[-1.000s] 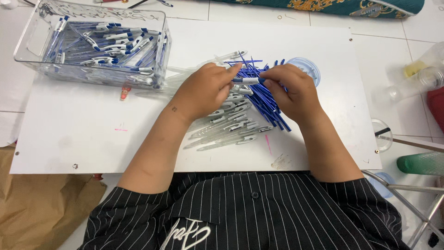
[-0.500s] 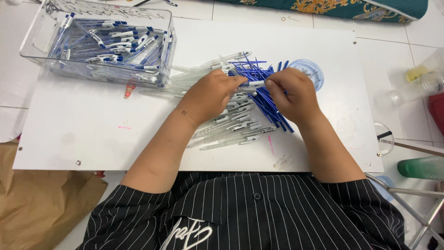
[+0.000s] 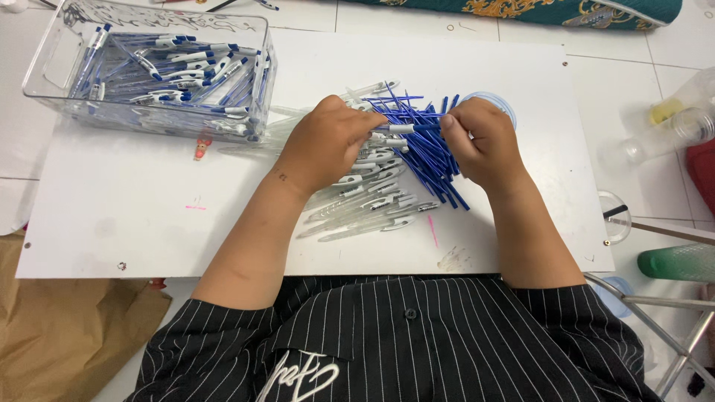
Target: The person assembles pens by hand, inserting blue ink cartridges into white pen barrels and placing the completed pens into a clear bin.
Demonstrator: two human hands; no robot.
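Over the white board (image 3: 134,216), both hands' fingers (image 3: 376,126) gripping a clear pen barrel (image 3: 400,128), blue refill (image 3: 430,126) inserted

One clear bin (image 3: 45,71) of pens, one white board (image 3: 112,216) — refills (image 3: 428,160) and barrels (image 3: 365,212) lay too tangled to count.

A white board (image 3: 149,216) carries clear barrels (image 3: 365,208) under the left hand's grip, blue refills (image 3: 428,160) beneath it, and a bin (image 3: 153,67) far left.
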